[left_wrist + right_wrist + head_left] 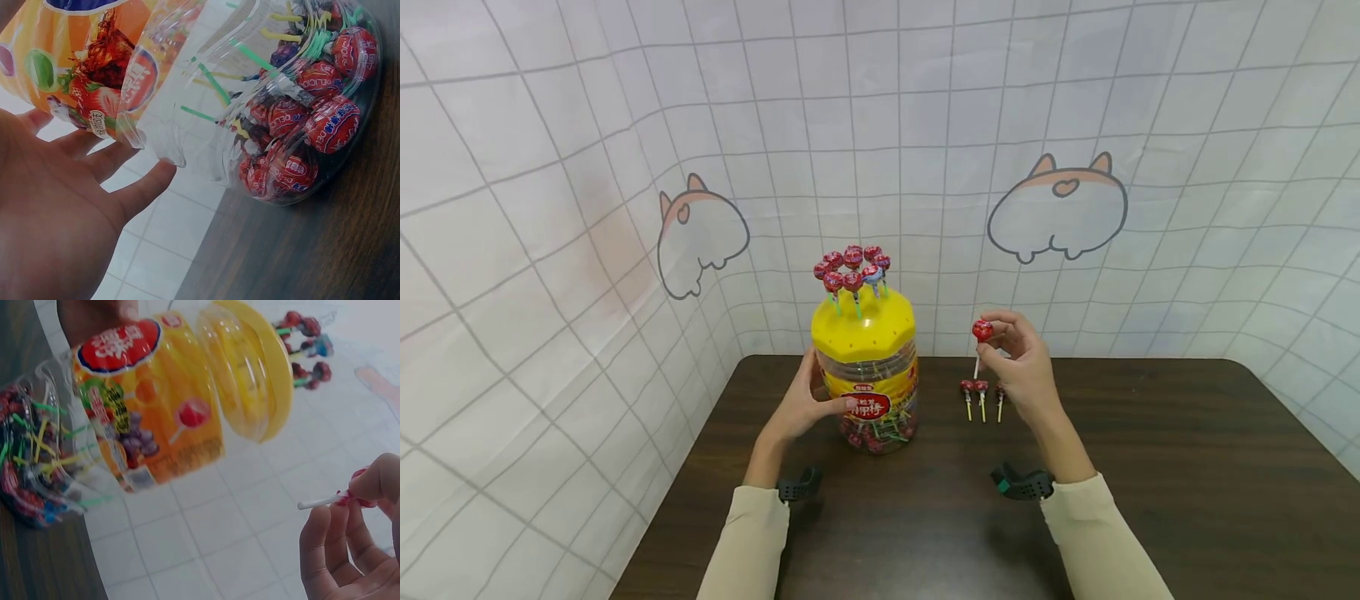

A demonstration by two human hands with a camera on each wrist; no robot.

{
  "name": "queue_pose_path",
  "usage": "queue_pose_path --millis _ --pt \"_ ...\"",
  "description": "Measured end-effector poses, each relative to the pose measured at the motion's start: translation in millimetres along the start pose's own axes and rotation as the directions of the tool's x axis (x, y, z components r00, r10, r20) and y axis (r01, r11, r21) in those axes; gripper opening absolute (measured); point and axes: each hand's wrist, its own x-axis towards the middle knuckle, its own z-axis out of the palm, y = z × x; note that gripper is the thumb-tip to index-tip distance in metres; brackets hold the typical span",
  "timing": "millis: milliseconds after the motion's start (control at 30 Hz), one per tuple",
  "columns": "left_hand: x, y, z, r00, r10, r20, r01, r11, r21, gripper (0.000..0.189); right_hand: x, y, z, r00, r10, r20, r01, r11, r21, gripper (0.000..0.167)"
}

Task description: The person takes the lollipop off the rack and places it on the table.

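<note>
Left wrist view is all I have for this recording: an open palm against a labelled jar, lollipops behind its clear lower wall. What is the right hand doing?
Observer: The right hand pinches a red lollipop with a white stick, held to the right of the jar.
Operator: My picture cuts off the top of the jar. What is up there?
Observer: A yellow lid, with a cluster of upright lollipops standing in it, heads up.
Operator: Anything loose on the table?
Observer: Yes, three loose lollipops lie side by side near the right hand, sticks toward the person.
</note>
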Motion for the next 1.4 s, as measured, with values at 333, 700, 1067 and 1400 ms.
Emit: queue_pose_path --millis 333,700,1067,1400 --pt "-1.6 0.0 -1.8 1.0 0.002 0.002 -0.002 1.0 0.001 0.1 0.9 3.9 -22.6 1.0 0.019 -0.025 -0.019 1.0 -0.014 0.035" --pt "-1.8 0.8 -0.2 1.0 -0.015 0.011 0.015 1.0 -0.005 0.098 0.1 18.0 -39.8 0.998 0.05 -0.037 -0.05 0.999 0.0 0.036" --pt "-1.0 -1.0 -1.8 1.0 -0.007 0.002 0.007 1.0 -0.01 0.099 1.5 33.2 -53.0 0.993 0.117 -0.029 -0.118 0.993 -0.03 0.037" --pt "-1.3 -0.8 -0.9 1.0 -0.023 0.0 0.023 1.0 -0.006 0.101 -0.9 56.3 -66.0 0.975 0.222 -0.019 -0.222 0.97 -0.098 0.041"
